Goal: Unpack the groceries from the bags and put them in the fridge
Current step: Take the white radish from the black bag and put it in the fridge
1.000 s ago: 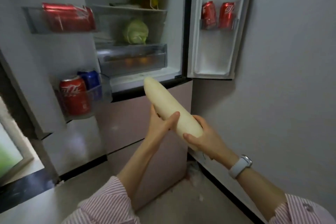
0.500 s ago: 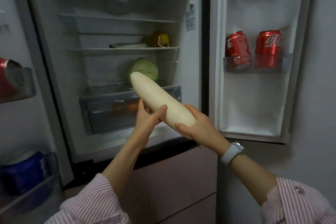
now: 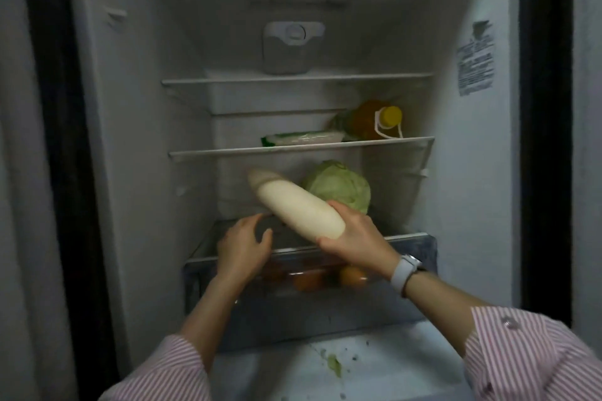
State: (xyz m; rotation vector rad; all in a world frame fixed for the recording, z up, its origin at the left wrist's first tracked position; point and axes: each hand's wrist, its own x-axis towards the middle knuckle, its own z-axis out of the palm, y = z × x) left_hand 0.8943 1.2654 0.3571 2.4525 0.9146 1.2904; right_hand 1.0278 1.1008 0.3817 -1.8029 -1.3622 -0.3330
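Nearest you, your left hand [image 3: 242,246] sits over the front-left edge of the glass shelf [image 3: 407,236] that covers the crisper drawer [image 3: 325,303]. It is open, fingers loosely curled, holding nothing, and stands just apart from the daikon radish [image 3: 299,208].

Your right hand [image 3: 353,239] is a little further in and closed round the radish's near, blunt end, thumb below and fingers over the top. It alone carries the weight.

From that grip the radish runs away from you and up to the left, its long axis slanting toward the shelf's back-left corner. The far tip is raised above the shelf, short of the back wall as far as the view shows.

Just right of the radish's middle sits the cabbage [image 3: 338,187], at the back-right of the same shelf; whether the two touch I cannot tell.

So the free room lies left of the cabbage. You would probably lower the far tip first and keep the axis on this slant, with your left hand placed to steady the middle.

Beyond, the shelf above holds a packet [image 3: 303,138] and an oil bottle [image 3: 371,120].
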